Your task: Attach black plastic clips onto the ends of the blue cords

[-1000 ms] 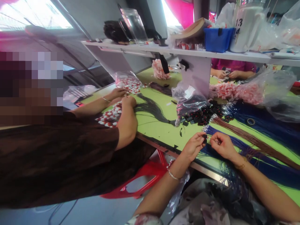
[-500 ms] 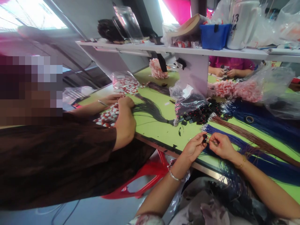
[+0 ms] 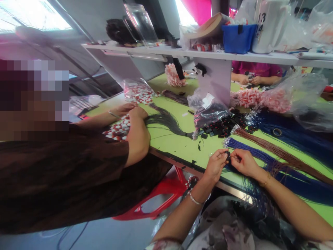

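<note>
Just above the table's front edge, my left hand (image 3: 217, 164) pinches a small black plastic connector housing (image 3: 228, 157) between thumb and fingers. My right hand (image 3: 244, 161) meets it from the right, fingertips closed together against the housing; what they pinch is too small to make out. Behind my hands lies a bundle of blue wires (image 3: 249, 150) with silvery terminal ends, next to a bundle of brown wires (image 3: 270, 147). More black housings (image 3: 215, 128) are heaped beyond, partly spilling from a clear plastic bag (image 3: 209, 110).
At left a co-worker's arm (image 3: 139, 139) reaches over red-and-white connectors (image 3: 119, 129). Dark wires (image 3: 166, 119) lie between us. A shelf (image 3: 182, 52) crosses above the table, bearing a blue bin (image 3: 238, 40) and a white pitcher (image 3: 270, 27). A tape roll (image 3: 277, 132) rests on dark blue wires.
My left hand has turned slightly and the black housing now sits upright, closer to my right fingertips. My right hand has barely moved.
</note>
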The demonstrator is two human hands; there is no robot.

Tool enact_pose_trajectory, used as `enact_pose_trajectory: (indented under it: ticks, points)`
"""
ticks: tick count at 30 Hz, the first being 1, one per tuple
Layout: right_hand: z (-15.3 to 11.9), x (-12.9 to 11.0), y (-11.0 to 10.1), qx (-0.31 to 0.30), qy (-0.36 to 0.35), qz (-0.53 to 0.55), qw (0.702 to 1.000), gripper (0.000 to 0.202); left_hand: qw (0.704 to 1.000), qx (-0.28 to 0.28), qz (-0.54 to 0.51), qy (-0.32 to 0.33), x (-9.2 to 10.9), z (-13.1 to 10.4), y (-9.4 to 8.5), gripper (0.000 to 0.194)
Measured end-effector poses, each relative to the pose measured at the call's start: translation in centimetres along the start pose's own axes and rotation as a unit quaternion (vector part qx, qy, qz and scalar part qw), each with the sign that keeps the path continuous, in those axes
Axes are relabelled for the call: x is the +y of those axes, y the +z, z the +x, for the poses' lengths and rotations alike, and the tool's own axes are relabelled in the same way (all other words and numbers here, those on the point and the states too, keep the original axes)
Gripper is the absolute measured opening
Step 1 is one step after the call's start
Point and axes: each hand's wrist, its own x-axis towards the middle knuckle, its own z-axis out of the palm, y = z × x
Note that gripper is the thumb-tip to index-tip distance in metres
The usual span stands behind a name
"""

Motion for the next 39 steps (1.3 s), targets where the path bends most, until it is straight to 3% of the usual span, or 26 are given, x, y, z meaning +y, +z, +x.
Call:
enact_pose_trajectory:
  ticks: [5,9,12,15,22,29,35,39]
  points:
    - [-0.3,-0.1,0.7,0.007,0.013,-0.016,1.0,0.014,0.999,0.015,0.027,0.026,-0.7,-0.2,-0.2,0.035]
    - [0.9,1.4,-1.1,-0.032,0.02,-0.016,0.999,0.017,0.999,0.018,0.031,0.014,-0.6,0.3,-0.5,0.036]
    - [2.3,3.2,-3.0,-0.008,0.088,-0.156,0.984,0.014,1.0,0.007,0.024,0.011,-0.2,0.8,-0.4,0.035]
    - [3.1,4.8,-4.0,-0.033,0.126,-0.261,0.957,0.01,1.0,-0.015,0.004,0.012,-0.1,1.3,0.2,0.034]
    - [3.2,5.8,-4.2,-0.056,0.147,-0.263,0.952,0.017,0.999,-0.02,-0.025,-0.011,-0.8,1.9,0.7,0.034]
    - [3.6,5.7,-4.5,-0.093,0.119,-0.282,0.947,0.013,0.999,-0.026,-0.029,-0.009,-0.9,2.0,0.4,0.033]
    - [3.5,6.4,-5.1,-0.042,0.075,-0.246,0.965,0.017,0.999,-0.032,-0.038,-0.004,-1.0,2.0,0.3,0.031]
    - [4.6,5.7,-4.5,-0.011,0.085,-0.193,0.977,0.014,0.999,-0.03,-0.039,-0.004,-1.0,2.0,0.5,0.032]
